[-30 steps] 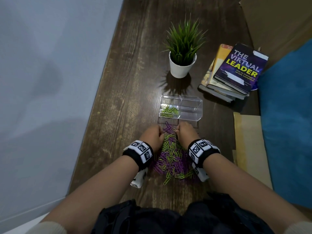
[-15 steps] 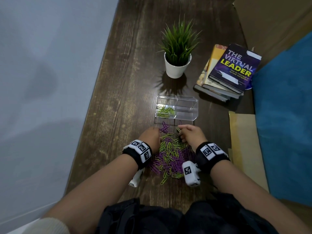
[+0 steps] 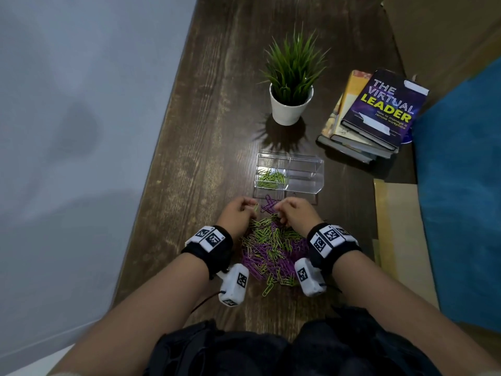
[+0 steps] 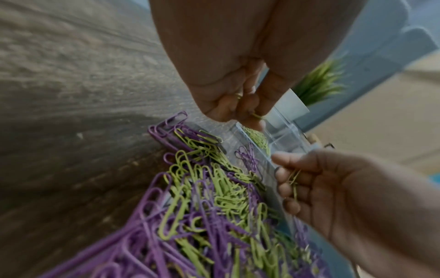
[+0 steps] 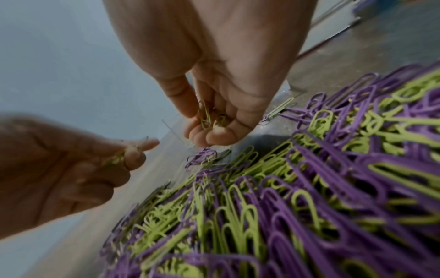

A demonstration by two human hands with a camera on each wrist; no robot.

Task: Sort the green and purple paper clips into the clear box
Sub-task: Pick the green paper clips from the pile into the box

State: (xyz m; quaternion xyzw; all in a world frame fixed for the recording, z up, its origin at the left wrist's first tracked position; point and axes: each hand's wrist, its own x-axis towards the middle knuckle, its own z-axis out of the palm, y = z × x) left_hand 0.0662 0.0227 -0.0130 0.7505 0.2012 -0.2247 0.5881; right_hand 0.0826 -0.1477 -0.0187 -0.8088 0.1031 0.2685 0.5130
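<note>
Both hands sit at the far edge of the clip pile (image 3: 272, 252), just short of the clear box (image 3: 289, 172). The left hand (image 3: 236, 214) pinches a green clip (image 3: 255, 207). Only the right wrist view shows the right hand (image 5: 214, 105) cupping several green clips (image 5: 206, 115).

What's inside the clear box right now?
The clear box holds green clips in its left compartment only. The right compartment looks empty, with no purple clips showing. Whether anything lies beneath the green clips cannot be seen.
</note>
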